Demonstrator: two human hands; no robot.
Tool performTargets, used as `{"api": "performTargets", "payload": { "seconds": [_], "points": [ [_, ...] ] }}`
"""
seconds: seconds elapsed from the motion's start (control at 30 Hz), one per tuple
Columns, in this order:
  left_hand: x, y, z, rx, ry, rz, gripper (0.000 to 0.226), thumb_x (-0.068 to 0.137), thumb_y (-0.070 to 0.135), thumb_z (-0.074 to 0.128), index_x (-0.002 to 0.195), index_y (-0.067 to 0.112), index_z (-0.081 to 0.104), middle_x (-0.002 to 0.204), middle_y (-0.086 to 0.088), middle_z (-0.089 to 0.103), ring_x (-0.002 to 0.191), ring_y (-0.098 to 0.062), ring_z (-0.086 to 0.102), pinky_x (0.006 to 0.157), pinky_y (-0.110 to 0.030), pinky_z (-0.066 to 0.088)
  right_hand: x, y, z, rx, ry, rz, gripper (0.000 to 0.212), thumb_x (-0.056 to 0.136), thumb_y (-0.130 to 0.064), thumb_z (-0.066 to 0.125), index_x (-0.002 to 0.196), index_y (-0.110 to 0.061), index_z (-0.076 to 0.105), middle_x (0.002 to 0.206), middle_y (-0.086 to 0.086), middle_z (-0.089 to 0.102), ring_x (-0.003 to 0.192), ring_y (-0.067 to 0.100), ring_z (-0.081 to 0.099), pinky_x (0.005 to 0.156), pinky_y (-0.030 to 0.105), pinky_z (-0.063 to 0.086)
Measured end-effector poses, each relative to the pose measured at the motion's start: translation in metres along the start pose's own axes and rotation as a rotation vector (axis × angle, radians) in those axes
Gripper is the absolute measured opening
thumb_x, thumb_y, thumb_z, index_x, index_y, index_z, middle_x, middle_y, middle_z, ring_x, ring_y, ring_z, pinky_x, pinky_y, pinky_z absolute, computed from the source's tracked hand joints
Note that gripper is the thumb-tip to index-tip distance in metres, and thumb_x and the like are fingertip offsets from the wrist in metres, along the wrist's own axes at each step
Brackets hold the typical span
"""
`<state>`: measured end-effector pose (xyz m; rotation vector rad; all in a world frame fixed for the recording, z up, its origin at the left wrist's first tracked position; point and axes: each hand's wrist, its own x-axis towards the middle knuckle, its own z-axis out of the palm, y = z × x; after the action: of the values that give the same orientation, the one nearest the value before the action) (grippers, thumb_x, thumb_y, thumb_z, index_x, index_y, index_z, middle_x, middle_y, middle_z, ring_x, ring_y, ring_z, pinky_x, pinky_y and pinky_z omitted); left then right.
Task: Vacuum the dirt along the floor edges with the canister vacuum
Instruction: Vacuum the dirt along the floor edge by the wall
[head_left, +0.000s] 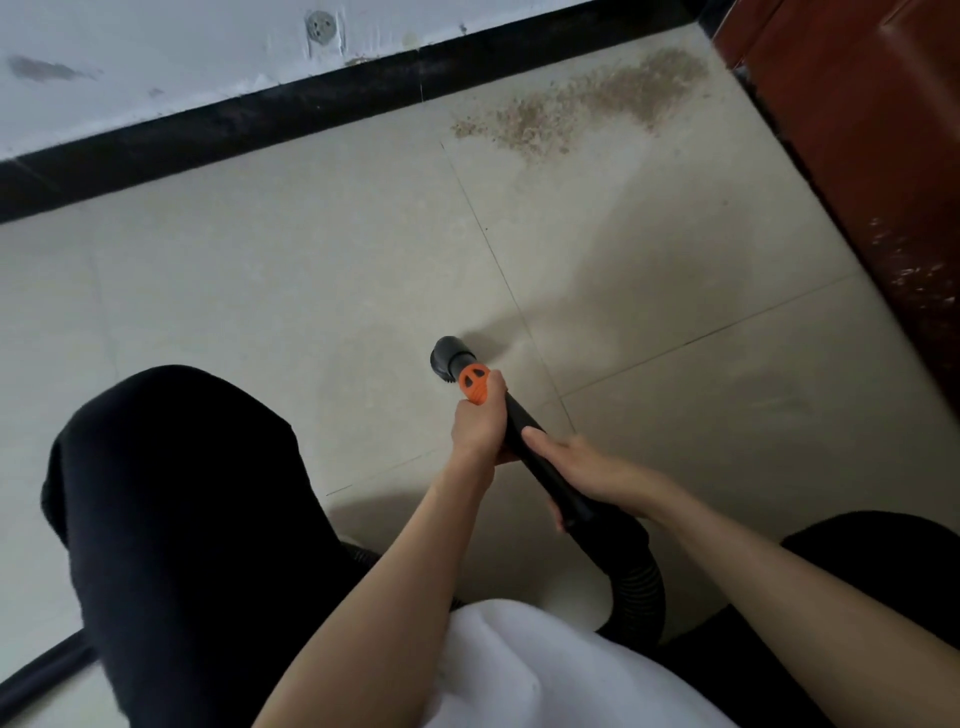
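A person crouching on a pale tiled floor (291, 270) holds the black wand (540, 462) of a canister vacuum with both bare hands. The left hand (479, 421) is wrapped around the wand just behind its orange collar (475, 383), fingers curled over the top of the tube, while the right hand (582, 470) grips the wand just behind the left, thumb lying along its upper side and fingers curled underneath. Ahead of the left-hand grip, past the collar, the dark round nozzle (445, 356) angles down toward the tile; whether it touches the floor cannot be told. Behind the right-hand grip the wand joins a ribbed black hose (640, 592), which bends back toward the person's body, near a white garment (524, 670). The dirt (587, 101), a scattered patch of tan crumbs, lies well ahead of the nozzle and to the right of the grip, close to the black baseboard (218, 124) that runs under a scuffed white wall (156, 57), and beside a reddish-brown wooden panel (862, 130). A black-clad knee (176, 467) rises to the left of the hands, and a black cable or hose (47, 670) crosses the floor beyond that knee.
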<state>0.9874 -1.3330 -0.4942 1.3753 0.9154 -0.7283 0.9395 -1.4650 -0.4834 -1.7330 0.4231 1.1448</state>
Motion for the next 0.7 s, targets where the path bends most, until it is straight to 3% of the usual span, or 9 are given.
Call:
{"api": "performTargets", "payload": {
  "seconds": [0.1, 0.23, 0.3, 0.4, 0.5, 0.6, 0.63, 0.7],
  "points": [
    [0.001, -0.003, -0.012, -0.054, 0.066, 0.0, 0.033, 0.091, 0.045, 0.049, 0.087, 0.012, 0.053, 0.094, -0.008, 0.059, 0.084, -0.024, 0.062, 0.052, -0.029, 0.052, 0.006, -0.009, 0.007, -0.101, -0.015, -0.015, 0.065, 0.095, -0.066, 0.035, 0.076, -0.008, 0.057, 0.049, 0.008, 0.062, 0.043, 0.022, 0.06, 0.048, 0.023, 0.047],
    [0.012, 0.006, -0.037, -0.133, 0.165, -0.03, 0.043, 0.092, 0.043, 0.049, 0.11, 0.004, 0.049, 0.104, -0.011, 0.057, 0.086, -0.027, 0.061, 0.047, -0.028, 0.048, 0.023, -0.041, 0.021, -0.184, -0.032, -0.009, 0.058, 0.096, -0.063, 0.04, 0.084, -0.008, 0.053, 0.046, 0.006, 0.061, 0.038, 0.02, 0.058, 0.041, 0.021, 0.044],
    [0.019, 0.017, -0.045, -0.165, 0.15, -0.036, 0.042, 0.093, 0.042, 0.047, 0.113, 0.005, 0.046, 0.108, -0.013, 0.057, 0.084, -0.027, 0.062, 0.045, -0.028, 0.048, 0.03, -0.061, 0.019, -0.24, -0.034, -0.008, 0.058, 0.096, -0.062, 0.04, 0.086, -0.006, 0.053, 0.047, 0.006, 0.062, 0.037, 0.019, 0.058, 0.039, 0.019, 0.043],
    [0.027, 0.042, -0.052, -0.194, 0.095, -0.029, 0.039, 0.096, 0.043, 0.044, 0.111, 0.008, 0.044, 0.095, -0.01, 0.058, 0.073, -0.023, 0.061, 0.045, -0.028, 0.048, 0.036, -0.089, 0.011, -0.299, -0.009, -0.023, 0.059, 0.096, -0.063, 0.04, 0.086, -0.007, 0.055, 0.049, 0.005, 0.064, 0.039, 0.017, 0.06, 0.042, 0.018, 0.044],
    [0.038, 0.069, -0.059, -0.24, 0.053, -0.011, 0.038, 0.096, 0.042, 0.044, 0.111, 0.007, 0.044, 0.091, -0.01, 0.056, 0.079, -0.027, 0.061, 0.054, -0.034, 0.052, 0.036, -0.11, 0.01, -0.287, 0.022, -0.074, 0.056, 0.095, -0.062, 0.044, 0.079, -0.009, 0.054, 0.05, 0.004, 0.064, 0.041, 0.015, 0.059, 0.048, 0.02, 0.046],
    [0.049, 0.1, -0.063, -0.28, -0.025, 0.019, 0.041, 0.096, 0.041, 0.044, 0.112, 0.003, 0.042, 0.101, -0.017, 0.059, 0.095, -0.038, 0.065, 0.077, -0.047, 0.056, 0.033, -0.127, 0.002, -0.263, 0.104, -0.159, 0.048, 0.092, -0.056, 0.055, 0.074, -0.011, 0.056, 0.056, 0.002, 0.064, 0.049, 0.012, 0.059, 0.057, 0.024, 0.046],
    [0.052, 0.112, -0.064, -0.298, -0.055, 0.029, 0.04, 0.096, 0.04, 0.044, 0.113, 0.003, 0.04, 0.1, -0.018, 0.058, 0.091, -0.038, 0.066, 0.077, -0.048, 0.056, 0.032, -0.132, -0.004, -0.262, 0.176, -0.199, 0.047, 0.091, -0.053, 0.059, 0.074, -0.009, 0.059, 0.061, 0.003, 0.064, 0.056, 0.013, 0.061, 0.061, 0.026, 0.046],
    [0.056, 0.138, -0.069, -0.335, -0.115, 0.039, 0.034, 0.096, 0.035, 0.042, 0.114, 0.006, 0.037, 0.092, -0.017, 0.057, 0.065, -0.033, 0.069, 0.059, -0.04, 0.057, 0.027, -0.14, -0.015, -0.228, 0.232, -0.259, 0.049, 0.087, -0.05, 0.065, 0.083, -0.001, 0.064, 0.07, 0.007, 0.064, 0.065, 0.02, 0.061, 0.067, 0.031, 0.046]
  ]
}}
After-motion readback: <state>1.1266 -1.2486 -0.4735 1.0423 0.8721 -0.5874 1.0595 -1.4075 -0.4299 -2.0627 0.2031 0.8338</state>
